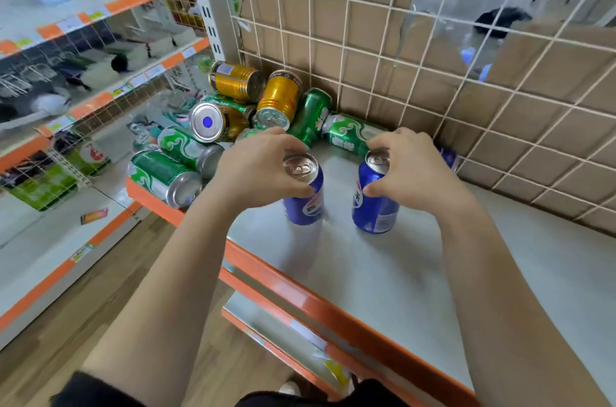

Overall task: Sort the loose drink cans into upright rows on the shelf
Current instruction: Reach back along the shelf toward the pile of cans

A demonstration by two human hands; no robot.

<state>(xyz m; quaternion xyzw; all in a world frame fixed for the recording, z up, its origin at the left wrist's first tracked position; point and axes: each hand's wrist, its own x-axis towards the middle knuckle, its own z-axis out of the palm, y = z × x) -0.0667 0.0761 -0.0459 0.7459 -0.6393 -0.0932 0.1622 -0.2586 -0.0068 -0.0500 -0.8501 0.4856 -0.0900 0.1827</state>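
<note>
Two blue cans stand upright on the pale shelf (433,273), and each is gripped near its top rim: the left hand (263,169) is wrapped around the left blue can (305,193), and the right hand (410,169) has its thumb and fingers closed on the right blue can (375,203). The two stand side by side with a clear gap between them, both on the near side of the pile of loose cans (240,119), which lies heaped toward the left back corner of the shelf against the wire grid (466,79). In that pile, green, gold and one silver-ended can lie on their sides, some stacked across one another, with two green ones at the pile's near-left edge close to the shelf's orange lip (300,293). A sliver of another blue can (448,156) shows past the right hand, beyond the pile's right end; I cannot tell whether it stands or lies. The step in hand looks like starting a blue row, the first pair being set down or nudged into line. Next, the two likely need squaring up close together, then both hands must let go cleanly without tipping them and reach back to the pile. Picking from its top seems wise, since pulling a lower can could send others rolling toward the lip.
</note>
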